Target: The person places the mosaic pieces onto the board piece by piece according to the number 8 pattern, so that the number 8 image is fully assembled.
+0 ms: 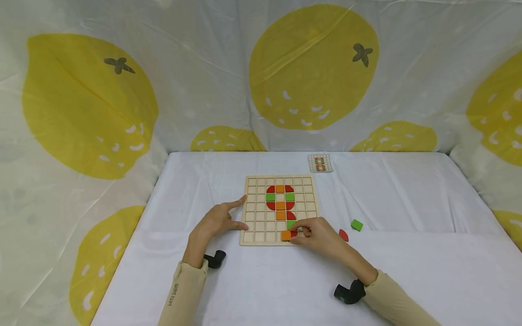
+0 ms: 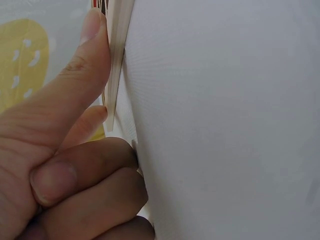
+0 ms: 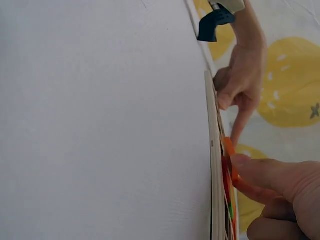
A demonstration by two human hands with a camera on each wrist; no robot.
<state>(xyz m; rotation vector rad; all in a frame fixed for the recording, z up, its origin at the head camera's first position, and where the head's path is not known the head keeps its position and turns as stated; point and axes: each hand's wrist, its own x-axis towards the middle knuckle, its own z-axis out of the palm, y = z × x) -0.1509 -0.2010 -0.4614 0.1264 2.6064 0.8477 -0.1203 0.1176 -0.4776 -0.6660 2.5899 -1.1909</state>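
My right hand (image 1: pixel 322 233) pinches an orange square tile (image 1: pixel 286 235) between thumb and fingers, over the front row of a wooden grid board (image 1: pixel 254 216). In the right wrist view the orange tile (image 3: pixel 231 150) stands tilted at the board's edge. Beside it a red piece (image 1: pixel 294 234) is partly hidden by my fingers, with a green square (image 1: pixel 291 224) behind. Farther back, red quarter-rounds, orange squares and green squares form a ring in the grid. Thumb and forefinger of my left hand (image 1: pixel 217 220) are spread along the board's left edge, touching it, the other fingers curled under.
Right of the board lie a loose green square (image 1: pixel 356 225) and a red quarter-round (image 1: pixel 343 235). A small pattern card (image 1: pixel 320 163) with a similar coloured figure lies behind the board's right corner. A lemon-print cloth (image 1: pixel 204 68) hangs behind the white table (image 1: pixel 387 190).
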